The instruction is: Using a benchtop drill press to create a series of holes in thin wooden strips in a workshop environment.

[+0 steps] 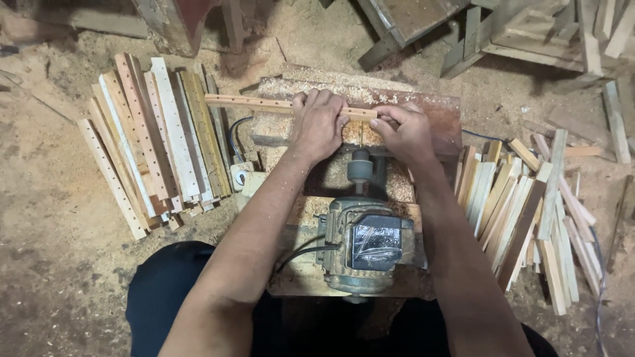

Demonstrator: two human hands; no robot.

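I keep my left hand [319, 124] and right hand [403, 132] with fingers clamped on the thin pale wooden slat with a row of holes [264, 104], lying crosswise on the sawdust-covered bench [436, 109]; held square to the grey motor's drill bit [361, 135], I judge.

You have two hands, your left hand [317, 125] and right hand [405, 135], on one drilled wooden strip [248, 102]. One electric motor [367, 244] sits before you. Two piles flank it: drilled slats [155, 139] and plain slats [522, 211], each too overlapped to count exactly.
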